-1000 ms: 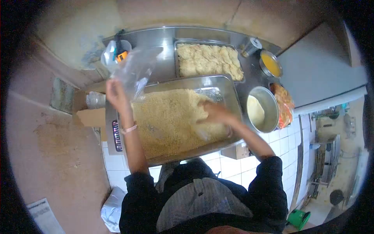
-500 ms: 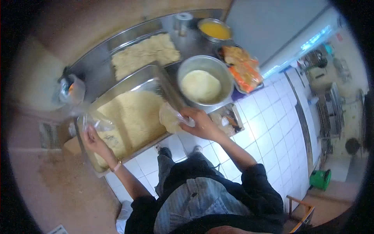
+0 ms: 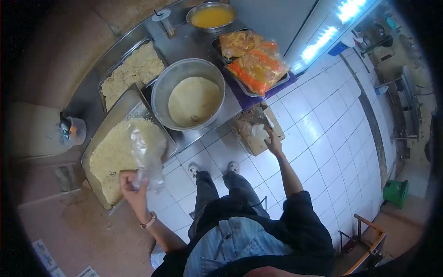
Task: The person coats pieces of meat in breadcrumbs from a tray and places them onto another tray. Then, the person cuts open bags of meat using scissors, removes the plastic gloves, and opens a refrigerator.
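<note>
My left hand (image 3: pixel 134 188) pinches the end of a crumpled clear plastic bag (image 3: pixel 146 154), which hangs over the near right side of a large metal tray (image 3: pixel 87 173). Pale yellow crumbly meal (image 3: pixel 113 150) covers most of that tray. Out to the right, my right hand (image 3: pixel 274 141) is over the edge of a cardboard box (image 3: pixel 275 121), its fingers apart beside a whitish crumpled plastic piece (image 3: pixel 259 136) lying in the box. Whether a fingertip still touches that plastic is hard to see.
A deep metal pot (image 3: pixel 159 87) holds more pale meal. Behind are a dough-filled tray (image 3: pixel 131 69), a bowl of yellow liquid (image 3: pixel 212 17) and a jar (image 3: pixel 167 25). Bagged orange food (image 3: pixel 256 67) sits at the counter's right end; a plastic tub (image 3: pixel 78 131) stands left.
My right hand has moved right from the big tray to the cardboard box, and its plastic is now in the box. My left hand has brought the clear bag rightward. The view has shifted.
</note>
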